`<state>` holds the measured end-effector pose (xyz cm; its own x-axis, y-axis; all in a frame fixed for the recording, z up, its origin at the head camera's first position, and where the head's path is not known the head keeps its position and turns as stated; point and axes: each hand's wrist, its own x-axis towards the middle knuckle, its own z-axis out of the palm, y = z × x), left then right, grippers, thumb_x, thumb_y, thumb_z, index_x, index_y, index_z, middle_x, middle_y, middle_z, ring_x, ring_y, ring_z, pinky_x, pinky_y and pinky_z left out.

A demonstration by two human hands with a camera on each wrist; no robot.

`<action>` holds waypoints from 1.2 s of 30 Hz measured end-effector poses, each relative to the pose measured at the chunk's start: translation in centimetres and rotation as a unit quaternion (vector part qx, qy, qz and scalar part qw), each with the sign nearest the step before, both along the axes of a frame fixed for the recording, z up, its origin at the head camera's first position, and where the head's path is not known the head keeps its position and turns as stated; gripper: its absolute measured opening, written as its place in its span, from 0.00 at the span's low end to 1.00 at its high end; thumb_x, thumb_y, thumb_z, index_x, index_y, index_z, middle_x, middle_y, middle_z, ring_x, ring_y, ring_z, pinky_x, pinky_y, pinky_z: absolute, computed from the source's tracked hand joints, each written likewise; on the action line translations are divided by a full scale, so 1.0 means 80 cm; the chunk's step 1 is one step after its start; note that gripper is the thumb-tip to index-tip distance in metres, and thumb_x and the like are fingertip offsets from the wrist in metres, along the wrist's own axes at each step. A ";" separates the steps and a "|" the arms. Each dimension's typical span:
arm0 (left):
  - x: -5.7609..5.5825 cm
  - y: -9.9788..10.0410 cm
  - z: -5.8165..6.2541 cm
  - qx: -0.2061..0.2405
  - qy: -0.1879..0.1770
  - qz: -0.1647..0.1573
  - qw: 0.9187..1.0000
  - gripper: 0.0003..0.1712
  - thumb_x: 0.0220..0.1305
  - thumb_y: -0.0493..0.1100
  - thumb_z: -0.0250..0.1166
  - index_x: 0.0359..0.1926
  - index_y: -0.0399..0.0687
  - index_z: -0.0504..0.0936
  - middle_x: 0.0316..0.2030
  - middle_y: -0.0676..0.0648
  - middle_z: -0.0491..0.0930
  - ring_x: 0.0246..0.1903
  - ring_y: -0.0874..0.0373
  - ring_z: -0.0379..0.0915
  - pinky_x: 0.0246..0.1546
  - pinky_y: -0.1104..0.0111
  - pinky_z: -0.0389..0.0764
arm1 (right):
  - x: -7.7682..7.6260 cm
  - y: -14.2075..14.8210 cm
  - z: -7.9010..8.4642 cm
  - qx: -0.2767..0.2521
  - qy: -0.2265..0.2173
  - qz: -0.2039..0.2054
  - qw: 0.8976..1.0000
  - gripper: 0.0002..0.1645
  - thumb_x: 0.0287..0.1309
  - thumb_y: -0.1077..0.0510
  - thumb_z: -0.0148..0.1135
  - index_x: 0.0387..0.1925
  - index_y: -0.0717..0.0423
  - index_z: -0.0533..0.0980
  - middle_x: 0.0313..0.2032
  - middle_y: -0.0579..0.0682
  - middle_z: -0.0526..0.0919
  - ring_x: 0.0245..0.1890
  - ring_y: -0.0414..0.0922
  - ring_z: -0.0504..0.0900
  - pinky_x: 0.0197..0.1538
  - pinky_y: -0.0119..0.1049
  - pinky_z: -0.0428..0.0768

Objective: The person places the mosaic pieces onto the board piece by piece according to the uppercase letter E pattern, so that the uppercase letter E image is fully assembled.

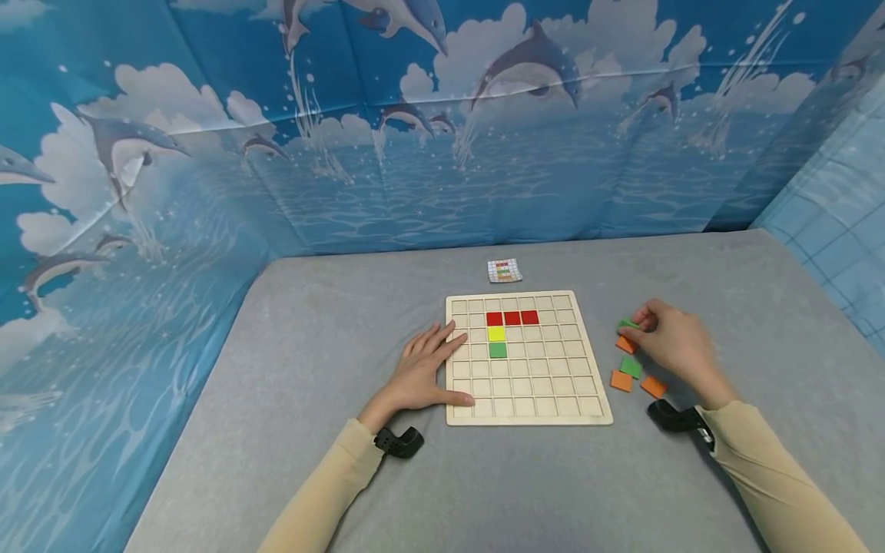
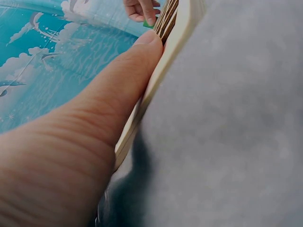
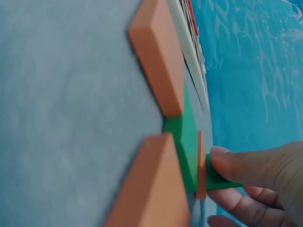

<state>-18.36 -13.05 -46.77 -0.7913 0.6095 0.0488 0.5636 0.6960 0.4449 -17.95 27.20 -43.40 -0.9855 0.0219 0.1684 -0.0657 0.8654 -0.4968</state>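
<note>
soft, even light | faint shadows | wrist views: tabletop (image 2: 227,118) blurred

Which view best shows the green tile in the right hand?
Right wrist: the green tile looks largest there, pinched by the right hand. Head shows it small and partly covered; left wrist catches only a distant green patch.

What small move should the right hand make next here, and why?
Probably bring the pinched green tile over the grid board: the right hand holds it, the left hand rests on the board, and a placed green tile has empty cells beside it.
</note>
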 end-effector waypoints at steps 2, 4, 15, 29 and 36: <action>0.000 0.000 0.000 0.004 0.002 -0.002 1.000 0.59 0.46 0.69 0.69 0.74 0.56 0.52 0.74 0.48 0.40 0.72 0.49 0.30 0.65 0.51 0.39 | 0.001 -0.005 0.000 -0.011 0.018 0.004 1.000 0.15 0.53 0.56 0.70 0.30 0.61 0.72 0.22 0.52 0.77 0.18 0.45 0.71 0.21 0.37 0.66; 0.000 0.000 0.000 0.005 0.003 -0.003 1.000 0.59 0.46 0.69 0.69 0.74 0.55 0.52 0.74 0.48 0.41 0.72 0.49 0.30 0.65 0.50 0.40 | 0.002 -0.013 -0.001 -0.030 0.035 0.019 0.999 0.15 0.53 0.57 0.71 0.28 0.60 0.72 0.22 0.52 0.76 0.18 0.45 0.71 0.20 0.37 0.67; 0.000 0.000 -0.001 0.004 0.002 -0.004 1.000 0.59 0.46 0.69 0.69 0.74 0.55 0.53 0.74 0.48 0.41 0.72 0.48 0.30 0.65 0.50 0.39 | -0.002 -0.077 0.003 -0.222 -0.075 0.126 0.964 0.15 0.52 0.53 0.71 0.30 0.59 0.77 0.22 0.52 0.81 0.21 0.47 0.80 0.25 0.36 0.75; -0.002 0.000 -0.003 -0.003 0.004 0.000 1.000 0.59 0.46 0.70 0.68 0.74 0.57 0.52 0.74 0.49 0.40 0.72 0.50 0.30 0.66 0.52 0.39 | -0.017 -0.137 0.000 -0.255 -0.139 0.208 0.934 0.05 0.58 0.64 0.64 0.35 0.64 0.79 0.27 0.53 0.82 0.25 0.48 0.82 0.30 0.37 0.80; -0.003 0.000 -0.004 0.001 0.001 0.002 1.000 0.59 0.46 0.70 0.68 0.74 0.57 0.52 0.74 0.50 0.40 0.72 0.50 0.30 0.65 0.51 0.39 | -0.020 -0.149 -0.003 -0.171 -0.076 0.215 0.958 0.02 0.55 0.65 0.66 0.33 0.58 0.81 0.25 0.45 0.79 0.26 0.43 0.76 0.31 0.36 0.74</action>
